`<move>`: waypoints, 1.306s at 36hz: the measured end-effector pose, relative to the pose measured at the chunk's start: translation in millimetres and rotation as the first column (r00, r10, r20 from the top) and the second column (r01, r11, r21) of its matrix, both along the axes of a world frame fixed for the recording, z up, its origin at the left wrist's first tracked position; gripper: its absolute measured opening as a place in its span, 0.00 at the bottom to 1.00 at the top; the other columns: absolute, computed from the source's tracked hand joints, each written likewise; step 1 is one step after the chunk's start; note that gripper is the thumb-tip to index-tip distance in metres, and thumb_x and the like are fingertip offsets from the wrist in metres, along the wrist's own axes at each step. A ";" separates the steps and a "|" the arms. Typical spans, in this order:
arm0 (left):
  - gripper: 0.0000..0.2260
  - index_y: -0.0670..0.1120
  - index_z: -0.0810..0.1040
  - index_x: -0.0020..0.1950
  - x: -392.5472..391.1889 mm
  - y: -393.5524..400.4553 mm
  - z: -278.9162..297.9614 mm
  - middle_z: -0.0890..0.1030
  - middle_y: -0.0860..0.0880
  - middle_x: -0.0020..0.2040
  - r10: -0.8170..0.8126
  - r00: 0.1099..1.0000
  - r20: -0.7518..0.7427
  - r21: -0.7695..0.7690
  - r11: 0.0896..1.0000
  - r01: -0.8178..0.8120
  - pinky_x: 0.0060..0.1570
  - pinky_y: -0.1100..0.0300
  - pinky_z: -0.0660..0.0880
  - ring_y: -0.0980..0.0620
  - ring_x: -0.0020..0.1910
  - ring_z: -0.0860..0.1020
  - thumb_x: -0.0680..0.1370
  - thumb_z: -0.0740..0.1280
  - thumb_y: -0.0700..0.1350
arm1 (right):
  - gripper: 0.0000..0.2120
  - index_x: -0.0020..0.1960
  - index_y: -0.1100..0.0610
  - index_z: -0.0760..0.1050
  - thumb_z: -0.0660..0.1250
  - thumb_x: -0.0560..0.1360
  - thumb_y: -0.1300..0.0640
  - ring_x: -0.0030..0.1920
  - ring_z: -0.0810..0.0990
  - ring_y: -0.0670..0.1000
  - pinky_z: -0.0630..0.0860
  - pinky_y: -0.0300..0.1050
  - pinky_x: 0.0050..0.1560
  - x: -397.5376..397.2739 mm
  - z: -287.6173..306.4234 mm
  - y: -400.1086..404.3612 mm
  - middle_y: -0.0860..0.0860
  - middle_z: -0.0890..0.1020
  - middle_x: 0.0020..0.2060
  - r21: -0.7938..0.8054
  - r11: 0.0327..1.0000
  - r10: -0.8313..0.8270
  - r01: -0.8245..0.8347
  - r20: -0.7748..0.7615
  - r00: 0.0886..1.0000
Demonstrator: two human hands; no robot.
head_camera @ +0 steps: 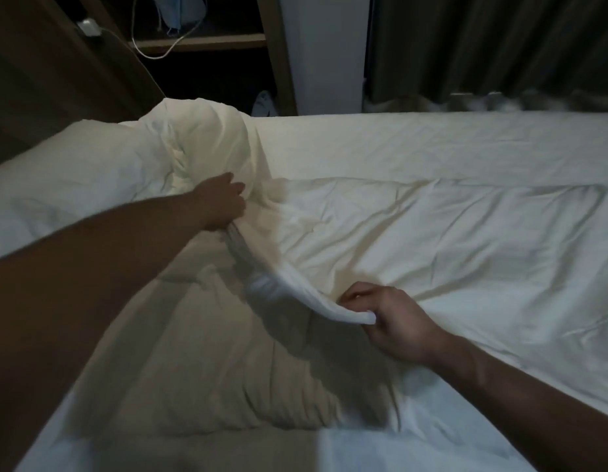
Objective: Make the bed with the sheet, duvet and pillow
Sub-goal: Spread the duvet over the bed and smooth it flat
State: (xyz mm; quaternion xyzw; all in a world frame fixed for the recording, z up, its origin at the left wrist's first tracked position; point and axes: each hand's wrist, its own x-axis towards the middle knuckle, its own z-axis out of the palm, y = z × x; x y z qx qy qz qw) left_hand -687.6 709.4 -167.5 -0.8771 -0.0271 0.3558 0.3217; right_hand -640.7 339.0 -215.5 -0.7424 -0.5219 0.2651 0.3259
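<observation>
A white duvet (432,240) lies spread over the right part of the bed, its near edge lifted in a curved fold. My left hand (221,202) grips that edge farther up the bed, beside a bunched heap of white bedding (200,144). Nearer to me, my right hand (394,321) pinches the same edge between thumb and fingers. Under the raised edge lies more rumpled pale bedding (207,362). A flat white sheet (432,141) covers the mattress along the far side. A white pillow (74,172) rests at the left, at the head of the bed.
Beyond the bed stands a wooden shelf (200,40) with a white cable and a charger. A white panel (326,52) and dark curtains (493,46) back the far side. A dark headboard (40,69) rises at the left.
</observation>
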 end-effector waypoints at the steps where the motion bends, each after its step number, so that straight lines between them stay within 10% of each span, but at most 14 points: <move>1: 0.20 0.49 0.69 0.73 -6.4 10.0 8.5 0.69 0.47 0.72 -0.005 1.000 -0.025 0.080 0.997 0.007 0.71 0.50 0.60 0.42 0.72 0.64 0.80 0.62 0.46 | 0.24 0.53 0.45 0.83 0.61 0.65 0.66 0.51 0.80 0.38 0.77 0.40 0.48 0.3 1.1 -1.4 0.38 0.80 0.51 0.005 1.000 0.004 -0.004 0.002 1.000; 5: 0.14 0.51 0.77 0.63 -49.0 37.2 32.7 0.78 0.53 0.61 0.191 0.977 0.092 0.115 0.973 -0.201 0.70 0.53 0.60 0.48 0.62 0.73 0.80 0.60 0.44 | 0.25 0.54 0.42 0.80 0.63 0.65 0.66 0.51 0.79 0.38 0.77 0.40 0.48 0.7 1.7 -9.6 0.38 0.80 0.51 -0.009 0.999 0.037 -0.038 -0.002 0.999; 11: 0.25 0.56 0.60 0.75 -126.6 29.3 61.1 0.77 0.51 0.64 0.242 0.964 0.114 0.185 0.948 -0.260 0.63 0.55 0.64 0.50 0.59 0.77 0.78 0.59 0.52 | 0.28 0.60 0.41 0.76 0.63 0.64 0.64 0.52 0.79 0.41 0.77 0.40 0.49 -14.3 7.9 -15.2 0.39 0.79 0.54 -0.033 0.997 0.070 -0.069 0.015 0.997; 20: 0.23 0.50 0.63 0.76 -212.7 11.9 99.0 0.60 0.46 0.74 0.419 0.835 0.355 0.185 0.845 -0.502 0.51 0.56 0.68 0.42 0.66 0.67 0.80 0.59 0.43 | 0.25 0.55 0.43 0.81 0.63 0.62 0.60 0.53 0.80 0.44 0.78 0.43 0.45 -20.1 35.6 -36.1 0.40 0.80 0.53 -0.047 0.970 0.243 -0.240 0.078 0.967; 25: 0.16 0.47 0.73 0.69 -242.6 -40.6 68.4 0.78 0.44 0.59 0.755 0.528 0.389 -0.101 0.605 -0.790 0.48 0.64 0.68 0.51 0.48 0.76 0.82 0.57 0.44 | 0.27 0.55 0.44 0.83 0.60 0.61 0.62 0.56 0.80 0.51 0.77 0.46 0.52 -38.6 22.4 -55.0 0.44 0.81 0.58 -0.239 0.926 0.319 -0.293 0.079 0.944; 31: 0.15 0.43 0.80 0.30 -305.4 -93.4 -3.0 0.79 0.47 0.28 0.594 0.802 0.064 -0.183 0.797 -0.575 0.24 0.54 0.77 0.47 0.24 0.79 0.50 0.82 0.44 | 0.21 0.63 0.45 0.78 0.64 0.72 0.57 0.64 0.73 0.52 0.70 0.43 0.62 -55.5 -1.0 -70.1 0.46 0.79 0.62 -0.565 0.767 0.392 -0.304 0.038 0.919; 35: 0.16 0.46 0.77 0.64 -275.5 -110.6 3.6 0.79 0.46 0.63 0.698 0.691 -0.190 -0.173 0.669 -0.723 0.60 0.56 0.75 0.47 0.61 0.78 0.80 0.62 0.51 | 0.27 0.72 0.46 0.68 0.66 0.73 0.50 0.63 0.70 0.57 0.69 0.48 0.62 -65.6 -14.3 -48.1 0.49 0.74 0.65 -0.678 0.681 0.497 -0.278 0.148 0.855; 42: 0.25 0.50 0.72 0.68 -172.4 -51.1 -8.2 0.73 0.45 0.66 0.764 0.607 0.218 -0.496 0.623 -0.605 0.60 0.52 0.71 0.44 0.64 0.72 0.74 0.68 0.59 | 0.41 0.76 0.46 0.63 0.75 0.67 0.40 0.67 0.70 0.56 0.70 0.50 0.67 -82.4 -33.6 19.2 0.51 0.71 0.69 -0.675 0.703 0.265 -0.222 -0.042 0.963; 47: 0.48 0.45 0.51 0.78 -119.8 -13.2 -40.5 0.50 0.43 0.78 0.832 0.459 0.312 -0.476 0.554 -0.683 0.67 0.42 0.64 0.39 0.75 0.56 0.69 0.73 0.64 | 0.35 0.73 0.50 0.68 0.75 0.69 0.44 0.63 0.74 0.56 0.71 0.46 0.64 -103.0 -58.7 44.8 0.53 0.73 0.64 -0.621 0.783 -0.033 -0.037 -0.101 0.994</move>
